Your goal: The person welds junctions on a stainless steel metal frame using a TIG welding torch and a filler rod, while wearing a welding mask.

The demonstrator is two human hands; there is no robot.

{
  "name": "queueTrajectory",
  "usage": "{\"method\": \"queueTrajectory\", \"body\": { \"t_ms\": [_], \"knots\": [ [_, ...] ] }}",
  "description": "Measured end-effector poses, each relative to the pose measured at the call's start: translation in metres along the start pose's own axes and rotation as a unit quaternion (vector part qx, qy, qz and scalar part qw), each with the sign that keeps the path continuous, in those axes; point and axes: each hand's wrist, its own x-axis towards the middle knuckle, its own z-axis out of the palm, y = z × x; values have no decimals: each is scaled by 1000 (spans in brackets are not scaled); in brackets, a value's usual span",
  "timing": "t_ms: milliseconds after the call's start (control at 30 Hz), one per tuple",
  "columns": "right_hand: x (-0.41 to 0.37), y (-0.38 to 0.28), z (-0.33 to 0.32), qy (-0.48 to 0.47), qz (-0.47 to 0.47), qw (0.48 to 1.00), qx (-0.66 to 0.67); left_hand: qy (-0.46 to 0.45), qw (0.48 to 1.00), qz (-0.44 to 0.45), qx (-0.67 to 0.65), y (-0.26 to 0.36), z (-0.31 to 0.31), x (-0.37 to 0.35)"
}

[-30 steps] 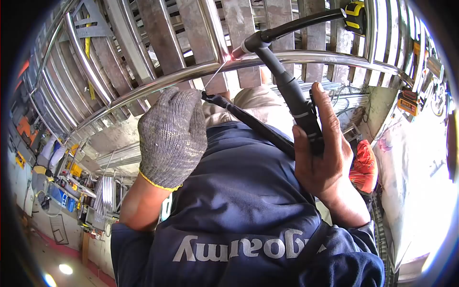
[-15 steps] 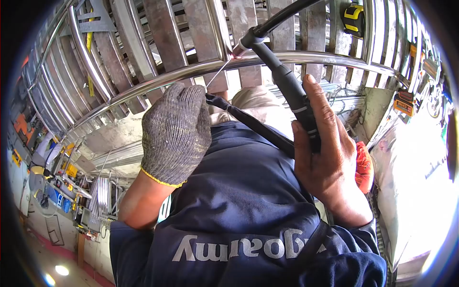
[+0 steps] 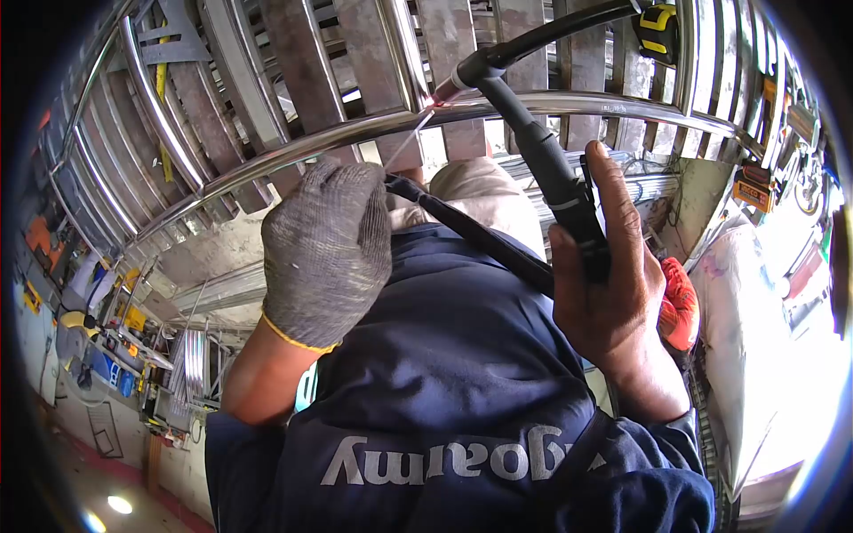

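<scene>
My left hand, in a grey knitted glove with a yellow cuff, is closed around a thin filler rod. The rod's far end reaches a small reddish glow where an upright tube meets the curved steel tube. My bare right hand grips the black handle of a TIG welding torch, with the index finger stretched along it. The torch head points at that same glowing joint. A black sleeved cable crosses in front of my shirt, between the two hands.
Flat metal slats form the work surface. A yellow-black tape measure lies at the upper right, a metal square at the upper left. A red-orange bundle is beside my right wrist. Tools and metal bars stand at the left.
The torch handle and my right hand have shifted slightly right and down, and the torch head slightly right. The bright spot at the joint looks redder. My left hand has barely moved.
</scene>
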Motion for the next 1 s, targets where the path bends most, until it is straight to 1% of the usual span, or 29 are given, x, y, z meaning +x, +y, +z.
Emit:
{"method": "queueTrajectory", "body": {
  "t_ms": [100,200,467,500,600,700,833,900,967,1000],
  "knots": [
    [0,1,0,3,-2,1000,-6,24,999,2,-28,-3,0,-2],
    [-2,3,2,4,-2,1000,-4,26,999,10,-21,-5,1,1],
    [-2,6,5,8,-9,1000,-8,6,1000,-4,0,-4,2,4],
    [-2,6,4,3,-5,1000,-10,5,1000,-9,1,-4,2,3],
    [-1,4,2,-17,11,1000,-10,33,999,21,4,-8,7,3],
    [0,3,1,-22,18,1000,-7,14,1000,5,11,-5,5,2],
    [1,-2,-3,-48,54,997,12,21,1000,9,6,-4,7,2],
    [1,-2,-4,-55,52,997,0,21,1000,7,4,-4,8,1],
    [1,-2,-4,-56,53,997,-3,-16,997,46,63,-3,2,2],
    [1,-2,-4,-53,52,997,1,-8,996,58,67,-4,2,2]
  ]
}}
